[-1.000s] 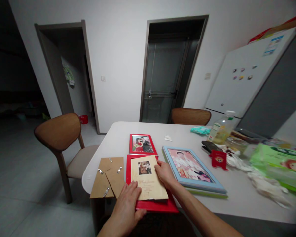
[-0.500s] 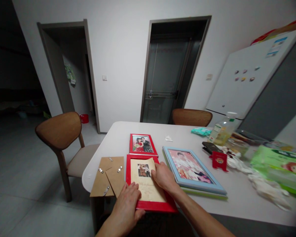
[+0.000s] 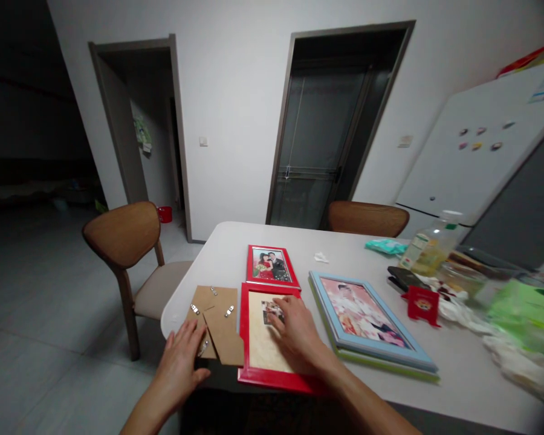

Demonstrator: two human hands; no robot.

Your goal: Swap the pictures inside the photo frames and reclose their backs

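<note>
My left hand (image 3: 180, 360) rests with spread fingers on the brown backing boards (image 3: 223, 326), which carry metal hangers and overlap at the table's front left. It seems to touch one board without gripping it. A red picture frame (image 3: 272, 379) lies beside the boards, with a cream sheet (image 3: 263, 350) in it that has a small photo printed on it. Over that sheet, my right hand (image 3: 294, 329) reaches with fingers extended, covering part of the photo. Behind sits a smaller red frame (image 3: 272, 266) with a couple's picture. To the right lies a blue frame (image 3: 332, 320) on a green one.
The white table (image 3: 294, 241) also holds a crumpled tissue (image 3: 320, 258), a teal packet (image 3: 385, 246), a bottle (image 3: 428, 244), a dark wallet-like item (image 3: 405, 279), a red stand (image 3: 423, 304) and a green tissue pack (image 3: 526, 314). Wooden chairs (image 3: 122, 235) stand left and behind.
My left hand has left the red frame and moved left onto the backing boards. My right hand has shifted from the sheet's right edge to over its photo; the sheet now lies flatter.
</note>
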